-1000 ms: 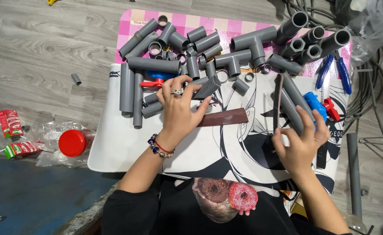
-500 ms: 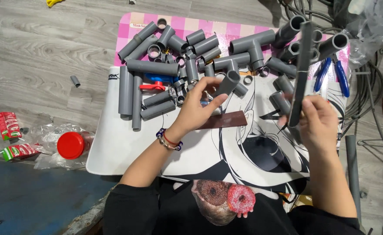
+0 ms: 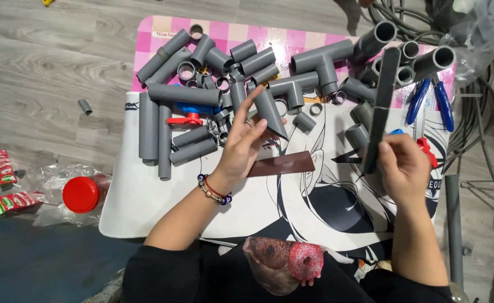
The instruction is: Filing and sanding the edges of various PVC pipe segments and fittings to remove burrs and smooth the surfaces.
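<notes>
Grey short pipe (image 3: 270,112) sat in the left hand (image 3: 241,143), grip closed on it, axis running 11 to 5 o'clock. Right hand (image 3: 404,168) clamped the long pipe (image 3: 380,106) at its low end, axis 12 to 6, at 3 o'clock from the short one.

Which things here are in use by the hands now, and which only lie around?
In use:
- left hand holding short grey pipe piece
- right hand holding long dark strip

Lying about:
- red-lidded jar
- blue-handled pliers
- brown strip
</notes>
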